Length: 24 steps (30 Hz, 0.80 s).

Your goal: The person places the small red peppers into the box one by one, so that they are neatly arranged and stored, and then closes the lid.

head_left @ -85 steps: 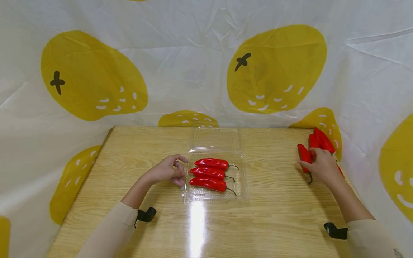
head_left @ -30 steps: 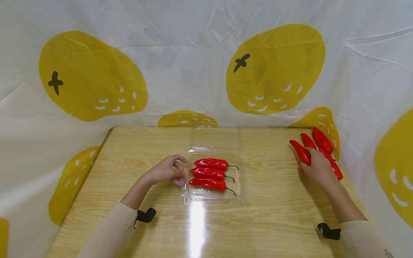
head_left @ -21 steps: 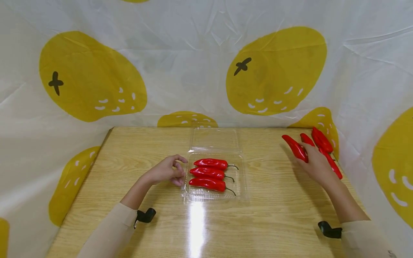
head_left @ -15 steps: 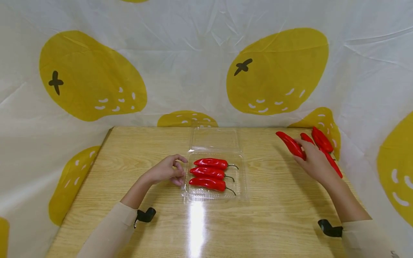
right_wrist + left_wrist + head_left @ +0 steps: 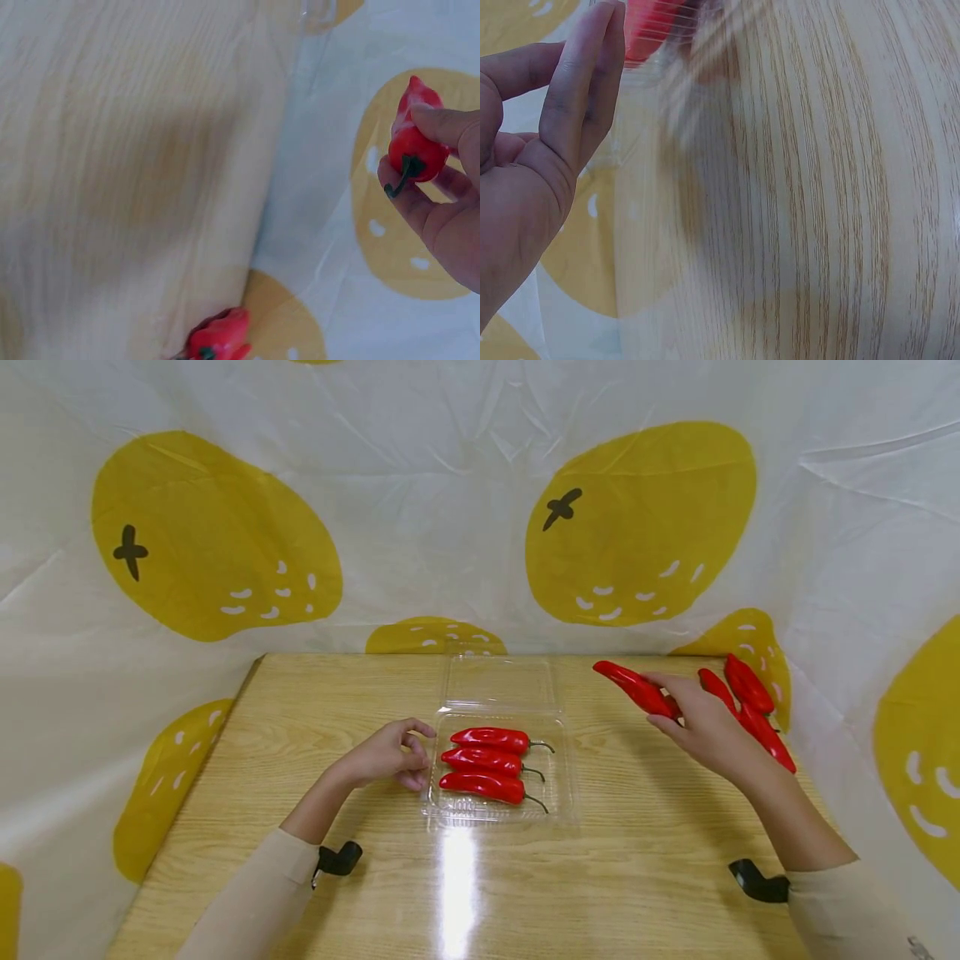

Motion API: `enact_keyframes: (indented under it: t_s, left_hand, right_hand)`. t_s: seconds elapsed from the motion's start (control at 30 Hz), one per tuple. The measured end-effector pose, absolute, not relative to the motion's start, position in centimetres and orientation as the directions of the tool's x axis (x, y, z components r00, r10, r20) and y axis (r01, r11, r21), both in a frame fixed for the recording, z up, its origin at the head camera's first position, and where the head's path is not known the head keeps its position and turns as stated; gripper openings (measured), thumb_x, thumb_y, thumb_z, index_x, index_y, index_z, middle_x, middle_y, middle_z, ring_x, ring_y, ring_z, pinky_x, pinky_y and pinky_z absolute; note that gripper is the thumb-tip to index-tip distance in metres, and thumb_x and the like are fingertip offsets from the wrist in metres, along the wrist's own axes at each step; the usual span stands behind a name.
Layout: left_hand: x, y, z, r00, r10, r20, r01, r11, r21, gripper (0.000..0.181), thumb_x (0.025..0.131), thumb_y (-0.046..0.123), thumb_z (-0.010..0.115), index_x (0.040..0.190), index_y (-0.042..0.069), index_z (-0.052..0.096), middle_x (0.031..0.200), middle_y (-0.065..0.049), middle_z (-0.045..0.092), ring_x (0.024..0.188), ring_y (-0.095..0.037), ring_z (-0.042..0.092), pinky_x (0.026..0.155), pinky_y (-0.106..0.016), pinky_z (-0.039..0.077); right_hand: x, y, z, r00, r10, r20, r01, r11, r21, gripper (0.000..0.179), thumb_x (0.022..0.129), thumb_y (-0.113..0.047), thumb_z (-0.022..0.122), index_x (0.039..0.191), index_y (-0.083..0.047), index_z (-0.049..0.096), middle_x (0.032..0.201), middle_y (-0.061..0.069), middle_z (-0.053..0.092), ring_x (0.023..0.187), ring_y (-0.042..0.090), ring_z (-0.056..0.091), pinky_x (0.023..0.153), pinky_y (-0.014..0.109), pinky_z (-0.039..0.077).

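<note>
My right hand (image 5: 701, 722) pinches a red chili pepper (image 5: 636, 687) between thumb and fingers, its tip pointing left. In the right wrist view the green stem of this pepper (image 5: 416, 150) hangs toward the palm. Left of centre, my left hand (image 5: 390, 755) is at the left rim of a clear plastic clamshell box (image 5: 566, 777), fingers loosely bent and holding nothing. Three red peppers (image 5: 483, 762) lie side by side in the box, stems to the right. The box's transparent lid (image 5: 501, 683) is folded back behind it.
Several more red peppers (image 5: 765, 735) lie in a loose group at the table's back right corner. The wooden table (image 5: 337, 693) is bordered at the back and sides by a white cloth (image 5: 442, 543) printed with yellow fruit.
My right hand has taken a pepper from the group at the right, lifted it and carried it left, turning its tip toward the box. The left hand has stayed in place.
</note>
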State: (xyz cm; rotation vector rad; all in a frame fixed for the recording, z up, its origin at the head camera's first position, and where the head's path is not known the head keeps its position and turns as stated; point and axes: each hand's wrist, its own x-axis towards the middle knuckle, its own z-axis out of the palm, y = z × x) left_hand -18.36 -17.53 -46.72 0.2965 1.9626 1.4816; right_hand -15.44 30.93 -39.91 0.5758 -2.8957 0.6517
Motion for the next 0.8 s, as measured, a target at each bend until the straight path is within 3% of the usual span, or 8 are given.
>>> enact_keyframes:
  t_s: [0.17, 0.53, 0.8]
  left_hand:
    - [-18.3, -17.5, -46.6, -0.762, 0.535, -0.364, -0.204, 0.336, 0.920, 0.049, 0.098, -0.004, 0.062, 0.143, -0.006, 0.042, 0.096, -0.016, 0.060, 0.070, -0.024, 0.072, 0.069, -0.042, 0.067]
    - [-18.4, -17.6, -46.6, -0.759, 0.539, -0.366, -0.205, 0.336, 0.919, 0.050, 0.097, -0.005, 0.062, 0.143, -0.007, 0.041, 0.095, -0.017, 0.061, 0.070, -0.024, 0.073, 0.068, -0.042, 0.067]
    - [-18.4, -17.5, -46.7, -0.762, 0.538, -0.361, -0.199, 0.337, 0.920, 0.049, 0.097, -0.004, 0.062, 0.142, -0.006, 0.042, 0.095, -0.017, 0.061, 0.070, -0.025, 0.072, 0.068, -0.042, 0.067]
  right_hand:
    - [-15.7, 29.4, -39.3, -0.875, -0.431, 0.220, -0.484, 0.792, -0.373, 0.063, 0.089, -0.007, 0.079, 0.146, -0.002, 0.052, 0.128, 0.019, 0.065, 0.107, 0.034, 0.060, 0.087, 0.053, 0.055]
    - [-16.0, 25.4, -38.5, -0.818, -0.553, 0.157, -0.567, 0.730, -0.383, 0.058, 0.091, -0.014, 0.079, 0.144, -0.010, 0.057, 0.128, 0.012, 0.069, 0.110, 0.030, 0.065, 0.091, 0.053, 0.058]
    - [-16.3, 22.7, -39.3, -0.746, -0.662, 0.067, -0.618, 0.651, -0.441, 0.050, 0.094, -0.014, 0.076, 0.142, -0.011, 0.059, 0.123, 0.004, 0.068, 0.103, 0.018, 0.063, 0.087, 0.041, 0.060]
